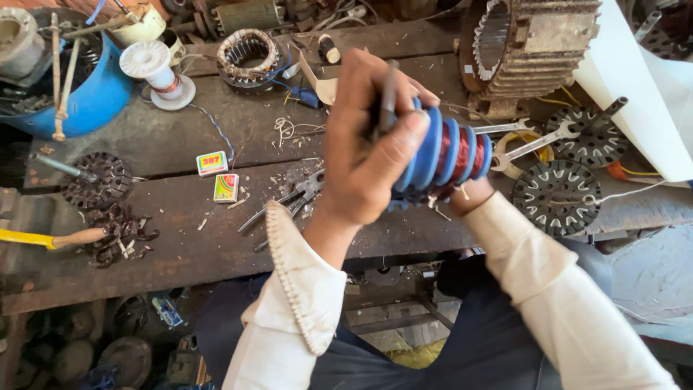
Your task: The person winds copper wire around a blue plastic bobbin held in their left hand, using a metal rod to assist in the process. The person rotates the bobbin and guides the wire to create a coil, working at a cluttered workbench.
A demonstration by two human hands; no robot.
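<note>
Left hand (364,144) wraps tight around the near end of one blue stepped winding former (444,155), a thin dark rod pinned under its thumb, while the right hand (468,195) sits beneath the former, mostly hidden, so its grip can't be read. The former is up in the air above the wooden bench (202,245), copper wire filling its grooves. On the bench: two small matchboxes (219,175), two spanners (530,141), one pair of pliers (289,202), one white spool (155,72).

two small boxes lie on the wooden bench (180,137): a white-edged red box (211,163) and, just beside it, a multicoloured box (226,188).
</note>
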